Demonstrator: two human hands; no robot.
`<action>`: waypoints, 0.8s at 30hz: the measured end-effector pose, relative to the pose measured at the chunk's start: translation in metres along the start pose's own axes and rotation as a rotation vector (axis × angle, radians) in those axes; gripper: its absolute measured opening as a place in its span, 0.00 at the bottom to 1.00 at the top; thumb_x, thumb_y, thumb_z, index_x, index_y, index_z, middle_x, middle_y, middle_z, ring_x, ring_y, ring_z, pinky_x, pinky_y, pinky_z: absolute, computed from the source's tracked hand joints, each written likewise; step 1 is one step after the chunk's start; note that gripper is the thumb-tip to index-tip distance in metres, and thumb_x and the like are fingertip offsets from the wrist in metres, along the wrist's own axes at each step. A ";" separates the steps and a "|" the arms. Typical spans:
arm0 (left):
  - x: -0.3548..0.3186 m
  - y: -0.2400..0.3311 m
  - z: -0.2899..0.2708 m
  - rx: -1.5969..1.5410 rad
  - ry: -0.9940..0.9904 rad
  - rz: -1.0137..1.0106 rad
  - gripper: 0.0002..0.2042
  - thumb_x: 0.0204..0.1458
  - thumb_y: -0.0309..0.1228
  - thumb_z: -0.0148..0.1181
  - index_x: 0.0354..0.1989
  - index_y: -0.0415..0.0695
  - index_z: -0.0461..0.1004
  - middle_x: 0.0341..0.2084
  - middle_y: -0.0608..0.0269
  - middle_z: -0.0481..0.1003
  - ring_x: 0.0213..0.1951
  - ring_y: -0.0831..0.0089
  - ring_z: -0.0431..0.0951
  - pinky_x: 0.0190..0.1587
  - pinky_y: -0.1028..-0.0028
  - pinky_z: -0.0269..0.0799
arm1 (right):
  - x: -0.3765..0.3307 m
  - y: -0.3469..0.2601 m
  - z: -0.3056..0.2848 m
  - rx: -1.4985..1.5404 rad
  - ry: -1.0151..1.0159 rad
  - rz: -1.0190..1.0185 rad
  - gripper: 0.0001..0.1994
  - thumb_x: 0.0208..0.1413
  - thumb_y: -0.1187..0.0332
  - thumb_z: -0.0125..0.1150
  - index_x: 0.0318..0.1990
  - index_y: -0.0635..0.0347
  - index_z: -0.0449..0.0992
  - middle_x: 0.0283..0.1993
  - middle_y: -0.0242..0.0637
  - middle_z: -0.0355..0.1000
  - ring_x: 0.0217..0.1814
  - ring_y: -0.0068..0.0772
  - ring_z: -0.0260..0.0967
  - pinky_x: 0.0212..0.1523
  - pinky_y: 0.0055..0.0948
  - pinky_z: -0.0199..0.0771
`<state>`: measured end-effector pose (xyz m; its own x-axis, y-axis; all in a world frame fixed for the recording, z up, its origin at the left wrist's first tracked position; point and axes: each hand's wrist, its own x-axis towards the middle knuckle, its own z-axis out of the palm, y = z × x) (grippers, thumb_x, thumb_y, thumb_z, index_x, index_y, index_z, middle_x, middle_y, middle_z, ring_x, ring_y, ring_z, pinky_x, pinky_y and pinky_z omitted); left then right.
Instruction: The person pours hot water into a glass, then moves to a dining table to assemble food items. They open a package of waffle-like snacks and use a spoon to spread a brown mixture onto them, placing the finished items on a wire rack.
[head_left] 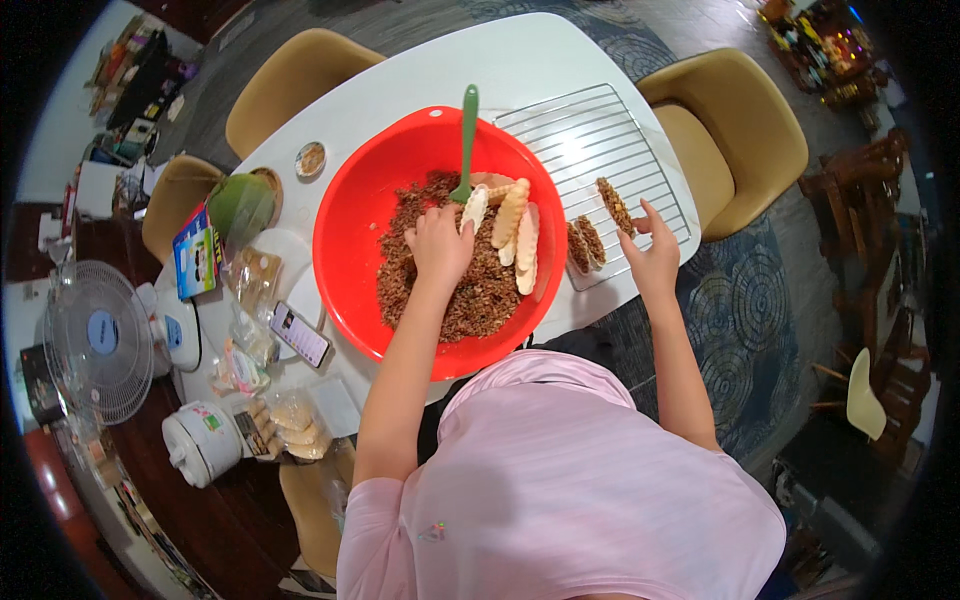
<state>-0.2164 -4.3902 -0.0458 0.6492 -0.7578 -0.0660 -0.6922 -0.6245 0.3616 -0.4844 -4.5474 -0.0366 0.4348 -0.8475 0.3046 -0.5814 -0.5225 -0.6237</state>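
Observation:
A large red bowl (345,215) holds a brown, grainy, crumbly mixture (470,310). My left hand (440,250) is inside it, thumb and forefinger closed on the near end of a pale, ridged wafer shell (476,205); its other fingers rest at the mixture. More tan wafer shells (512,212) lean along the bowl's right side, and a green spatula (469,130) stands upright behind them. Over a wire rack (570,125), my right hand (652,250) has its fingers apart, the thumb at the near end of a filled wafer (614,206). Other filled wafers (590,243) lie between bowl and rack.
Left of the bowl are a phone (300,334), plastic packages (255,275), a green rounded item (240,205) and a small dish (310,159). A white rice cooker (203,443) and a fan (100,335) stand farther left. Tan chairs (735,130) surround the white table (520,45).

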 end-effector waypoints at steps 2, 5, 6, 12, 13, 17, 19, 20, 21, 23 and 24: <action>0.017 0.007 0.005 0.090 -0.080 -0.061 0.16 0.48 0.42 0.58 0.42 0.46 0.74 0.40 0.55 0.73 0.49 0.59 0.70 0.51 0.53 0.58 | -0.015 0.042 0.011 -0.082 -0.008 0.017 0.28 0.41 0.70 0.66 0.54 0.61 0.69 0.31 0.37 0.74 0.35 0.40 0.70 0.40 0.38 0.67; 0.030 0.006 0.013 0.109 -0.170 -0.114 0.16 0.46 0.42 0.60 0.40 0.48 0.75 0.39 0.56 0.73 0.48 0.59 0.70 0.50 0.54 0.59 | -0.031 0.074 0.027 -0.134 -0.085 0.102 0.27 0.41 0.69 0.65 0.54 0.58 0.70 0.35 0.36 0.74 0.38 0.39 0.68 0.45 0.37 0.63; 0.032 0.005 0.016 0.093 -0.176 -0.123 0.15 0.46 0.42 0.60 0.40 0.48 0.75 0.39 0.56 0.74 0.48 0.59 0.71 0.50 0.54 0.59 | -0.035 0.080 0.030 -0.135 -0.097 0.120 0.28 0.41 0.69 0.65 0.54 0.57 0.70 0.35 0.35 0.74 0.39 0.39 0.68 0.45 0.37 0.63; 0.041 -0.003 0.028 0.045 -0.237 -0.194 0.10 0.45 0.41 0.58 0.29 0.50 0.78 0.33 0.60 0.75 0.42 0.60 0.75 0.47 0.56 0.61 | -0.044 0.098 0.053 -0.147 -0.133 0.141 0.28 0.40 0.69 0.65 0.55 0.55 0.69 0.36 0.33 0.74 0.40 0.38 0.67 0.46 0.38 0.62; 0.042 -0.004 0.031 0.047 -0.240 -0.198 0.10 0.45 0.42 0.58 0.28 0.50 0.78 0.32 0.60 0.76 0.41 0.60 0.75 0.47 0.56 0.61 | -0.044 0.099 0.055 -0.158 -0.141 0.149 0.28 0.40 0.68 0.65 0.54 0.55 0.69 0.36 0.33 0.74 0.40 0.38 0.67 0.46 0.38 0.62; 0.044 -0.009 0.036 0.030 -0.243 -0.205 0.11 0.46 0.43 0.58 0.28 0.50 0.78 0.31 0.59 0.77 0.38 0.59 0.76 0.46 0.57 0.62 | -0.045 0.098 0.061 -0.179 -0.143 0.157 0.28 0.40 0.68 0.66 0.54 0.55 0.70 0.36 0.33 0.74 0.40 0.39 0.67 0.46 0.38 0.62; 0.043 -0.010 0.034 0.005 -0.247 -0.210 0.12 0.46 0.44 0.58 0.28 0.49 0.78 0.30 0.59 0.78 0.37 0.59 0.77 0.45 0.57 0.63 | -0.047 0.097 0.062 -0.179 -0.138 0.154 0.29 0.40 0.67 0.67 0.54 0.54 0.70 0.36 0.33 0.73 0.40 0.39 0.66 0.47 0.38 0.62; 0.043 -0.009 0.033 -0.012 -0.249 -0.217 0.12 0.46 0.44 0.58 0.28 0.49 0.78 0.30 0.59 0.78 0.36 0.59 0.77 0.45 0.57 0.63 | -0.046 0.096 0.061 -0.179 -0.140 0.152 0.29 0.39 0.67 0.67 0.54 0.54 0.70 0.37 0.33 0.73 0.41 0.39 0.66 0.47 0.38 0.62; 0.042 -0.007 0.032 -0.029 -0.252 -0.223 0.12 0.46 0.44 0.58 0.28 0.49 0.78 0.29 0.59 0.78 0.36 0.60 0.77 0.46 0.57 0.64 | -0.046 0.095 0.060 -0.180 -0.140 0.151 0.29 0.39 0.67 0.67 0.55 0.54 0.70 0.37 0.34 0.73 0.42 0.40 0.66 0.47 0.38 0.62; 0.041 -0.005 0.032 -0.020 -0.251 -0.226 0.12 0.46 0.44 0.59 0.28 0.49 0.78 0.28 0.60 0.78 0.36 0.60 0.77 0.46 0.57 0.65 | -0.046 0.091 0.059 -0.203 -0.166 0.175 0.28 0.40 0.67 0.66 0.55 0.54 0.70 0.39 0.34 0.73 0.43 0.40 0.65 0.47 0.38 0.62; 0.041 -0.003 0.033 -0.017 -0.250 -0.228 0.12 0.46 0.44 0.59 0.28 0.49 0.78 0.28 0.60 0.78 0.36 0.60 0.78 0.46 0.57 0.65 | -0.045 0.088 0.057 -0.215 -0.180 0.186 0.28 0.41 0.67 0.66 0.55 0.54 0.70 0.40 0.35 0.73 0.44 0.40 0.65 0.48 0.38 0.62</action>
<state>-0.1979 -4.4255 -0.0801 0.6878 -0.6229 -0.3728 -0.5309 -0.7819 0.3269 -0.5162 -4.5498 -0.1468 0.4109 -0.9099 0.0562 -0.7858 -0.3848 -0.4842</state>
